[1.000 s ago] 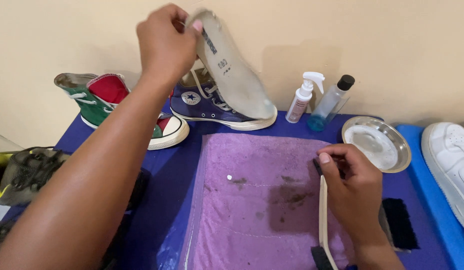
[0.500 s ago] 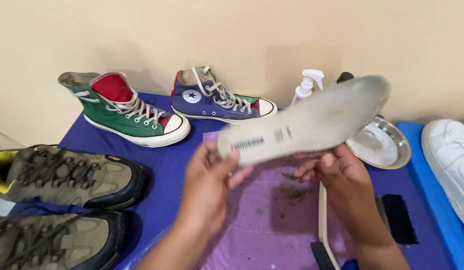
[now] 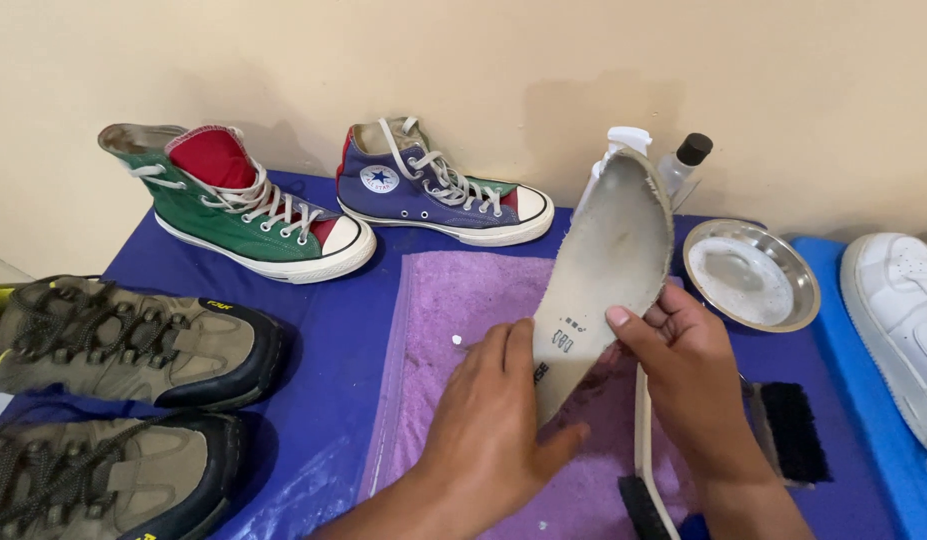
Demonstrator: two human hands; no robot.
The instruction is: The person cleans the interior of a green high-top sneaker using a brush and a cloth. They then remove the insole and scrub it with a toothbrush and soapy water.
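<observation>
Gripped tight by both the left hand (image 3: 493, 420) and right hand (image 3: 688, 375), the grey insole (image 3: 608, 260) has been tipped upright over the purple towel (image 3: 463, 300), ready for cleaning.

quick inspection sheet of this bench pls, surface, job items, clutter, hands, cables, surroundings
surface: blue table cover with a stained purple towel on it
job's things: grey insole, worn and frayed, tilted up over the towel
clutter: green high-top, blue high-top, two olive boots, spray bottle, capped bottle, metal dish, brushes, white shoe
grippers: left hand and right hand both grip the insole
cables: nothing seen
surroundings: beige wall
</observation>
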